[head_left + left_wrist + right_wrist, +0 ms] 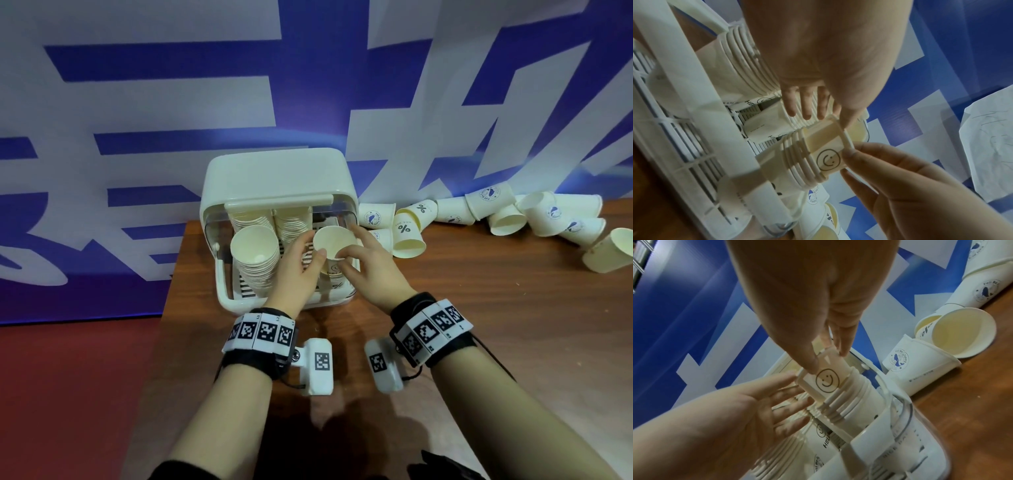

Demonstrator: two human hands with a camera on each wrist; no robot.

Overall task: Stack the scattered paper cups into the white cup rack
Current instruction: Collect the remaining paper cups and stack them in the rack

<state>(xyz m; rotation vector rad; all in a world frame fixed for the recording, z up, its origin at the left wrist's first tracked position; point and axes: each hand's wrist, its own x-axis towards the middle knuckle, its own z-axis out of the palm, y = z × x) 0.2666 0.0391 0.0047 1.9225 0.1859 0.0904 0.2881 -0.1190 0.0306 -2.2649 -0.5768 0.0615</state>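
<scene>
**Smiley cup seated on a rack stack**

On the brown wooden tabletop (479,325) stands the white plastic cup rack (274,178). The right hand (370,263) pinches the smiley-printed paper cup (334,241) atop its right-hand stack; the left hand (296,270), fingers straight, rests alongside.

In front of you the cup rack (277,171) looks like smooth, slightly glossy white plastic, with a clear plastic wall (906,415) at its side. The paper cups (507,219) at the upper right are matt paper with printed marks. The table (479,325) shows a smooth brown wood grain.
</scene>
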